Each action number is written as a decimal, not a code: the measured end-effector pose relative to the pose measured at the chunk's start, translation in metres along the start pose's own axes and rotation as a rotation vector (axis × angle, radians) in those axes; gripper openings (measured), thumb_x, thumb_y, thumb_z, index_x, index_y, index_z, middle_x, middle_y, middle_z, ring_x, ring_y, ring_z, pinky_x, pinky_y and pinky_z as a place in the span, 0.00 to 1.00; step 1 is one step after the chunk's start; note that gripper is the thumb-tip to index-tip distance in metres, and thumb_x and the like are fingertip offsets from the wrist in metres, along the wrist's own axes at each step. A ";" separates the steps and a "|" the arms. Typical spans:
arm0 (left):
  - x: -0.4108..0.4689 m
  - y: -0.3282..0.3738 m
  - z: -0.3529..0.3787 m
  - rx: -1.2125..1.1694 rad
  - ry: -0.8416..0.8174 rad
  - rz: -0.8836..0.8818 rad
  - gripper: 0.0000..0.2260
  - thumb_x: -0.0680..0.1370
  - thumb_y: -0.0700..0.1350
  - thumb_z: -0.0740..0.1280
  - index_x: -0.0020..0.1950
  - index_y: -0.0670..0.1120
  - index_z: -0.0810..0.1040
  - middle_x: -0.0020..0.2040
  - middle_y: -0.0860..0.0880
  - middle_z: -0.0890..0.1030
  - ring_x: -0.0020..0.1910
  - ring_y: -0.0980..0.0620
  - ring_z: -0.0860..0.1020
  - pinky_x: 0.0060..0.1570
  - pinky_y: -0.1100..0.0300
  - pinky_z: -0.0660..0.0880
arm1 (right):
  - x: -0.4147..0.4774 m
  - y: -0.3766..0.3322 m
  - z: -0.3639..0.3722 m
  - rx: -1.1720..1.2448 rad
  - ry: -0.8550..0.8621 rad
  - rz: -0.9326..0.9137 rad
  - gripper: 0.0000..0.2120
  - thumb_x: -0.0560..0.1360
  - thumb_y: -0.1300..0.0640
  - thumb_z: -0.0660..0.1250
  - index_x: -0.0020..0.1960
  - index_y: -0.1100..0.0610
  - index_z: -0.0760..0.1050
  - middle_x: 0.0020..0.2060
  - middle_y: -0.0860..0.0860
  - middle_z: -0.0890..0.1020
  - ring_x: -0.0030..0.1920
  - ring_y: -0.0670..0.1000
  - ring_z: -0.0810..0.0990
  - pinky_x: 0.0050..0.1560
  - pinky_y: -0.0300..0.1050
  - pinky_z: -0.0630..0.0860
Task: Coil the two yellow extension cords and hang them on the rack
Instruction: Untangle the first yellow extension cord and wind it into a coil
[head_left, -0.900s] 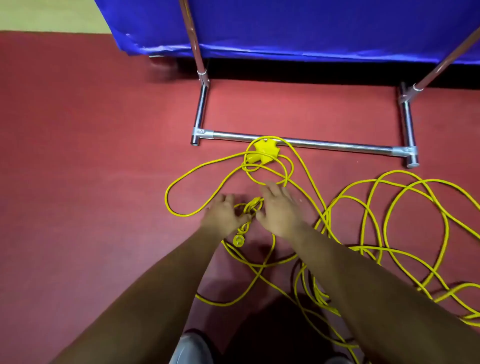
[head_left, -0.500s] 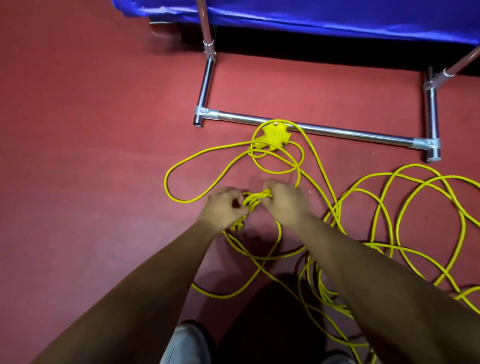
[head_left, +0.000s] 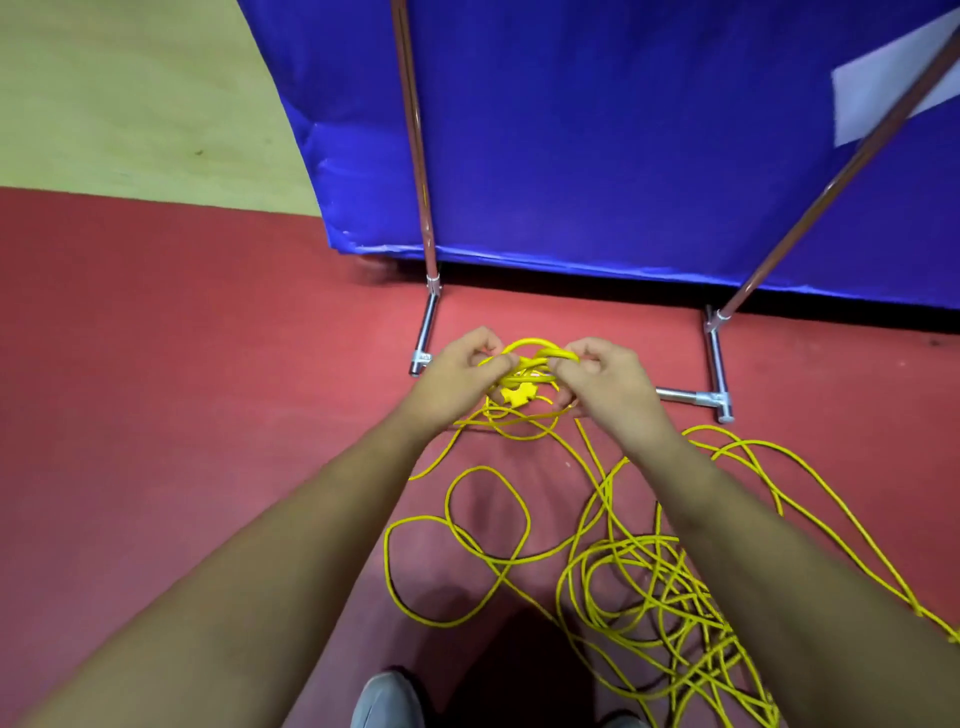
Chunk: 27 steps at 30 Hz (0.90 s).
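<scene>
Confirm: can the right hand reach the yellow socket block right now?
Probably, for reach: the socket block sits just left of the right hand, with only cord across it. But that hand is gripping the cord, so it would need to let go first.

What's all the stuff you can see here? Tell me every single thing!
yellow cords: number unclear, yellow, tangled on the floor
cord loops: one bunch, yellow, held between both hands
socket block: one, yellow, just below the loops
rack: one, shiny metal, standing ahead
cloth: one, blue, behind the rack
patch: one, white, on the cloth, top right
floor: red, pale green top left
shoe: one plain, grey, bottom edge
left hand: one, pinching the cord loops
right hand: one, pinching the cord loops
</scene>
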<state>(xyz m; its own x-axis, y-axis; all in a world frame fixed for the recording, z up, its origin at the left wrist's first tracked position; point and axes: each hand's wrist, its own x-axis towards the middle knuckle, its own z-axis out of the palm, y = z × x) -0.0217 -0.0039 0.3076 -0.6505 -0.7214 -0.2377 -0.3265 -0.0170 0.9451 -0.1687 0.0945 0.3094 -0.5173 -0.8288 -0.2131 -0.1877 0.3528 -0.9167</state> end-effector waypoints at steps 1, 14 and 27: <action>-0.012 0.018 -0.002 -0.014 0.011 0.009 0.05 0.79 0.40 0.65 0.47 0.39 0.71 0.32 0.41 0.76 0.20 0.61 0.71 0.19 0.70 0.61 | -0.013 -0.016 -0.007 0.042 0.002 -0.021 0.04 0.76 0.61 0.67 0.43 0.55 0.76 0.26 0.54 0.77 0.23 0.44 0.75 0.25 0.36 0.73; -0.143 0.090 -0.007 -0.275 -0.124 -0.032 0.11 0.72 0.36 0.72 0.52 0.35 0.76 0.40 0.41 0.82 0.38 0.45 0.80 0.39 0.58 0.78 | -0.125 -0.057 -0.028 0.255 0.061 -0.063 0.07 0.79 0.60 0.64 0.46 0.62 0.79 0.24 0.49 0.78 0.22 0.47 0.77 0.24 0.38 0.73; -0.110 0.093 -0.018 -0.467 0.060 0.008 0.01 0.79 0.36 0.63 0.47 0.40 0.71 0.40 0.38 0.78 0.34 0.46 0.81 0.37 0.61 0.78 | -0.115 -0.062 -0.017 0.481 -0.218 -0.048 0.19 0.80 0.47 0.57 0.57 0.62 0.75 0.43 0.62 0.83 0.41 0.64 0.83 0.43 0.56 0.80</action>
<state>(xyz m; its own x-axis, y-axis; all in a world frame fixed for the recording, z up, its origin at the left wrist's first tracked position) 0.0319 0.0618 0.4254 -0.6063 -0.7613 -0.2298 0.0308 -0.3112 0.9498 -0.1115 0.1750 0.3965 -0.3222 -0.9283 -0.1857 0.2240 0.1158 -0.9677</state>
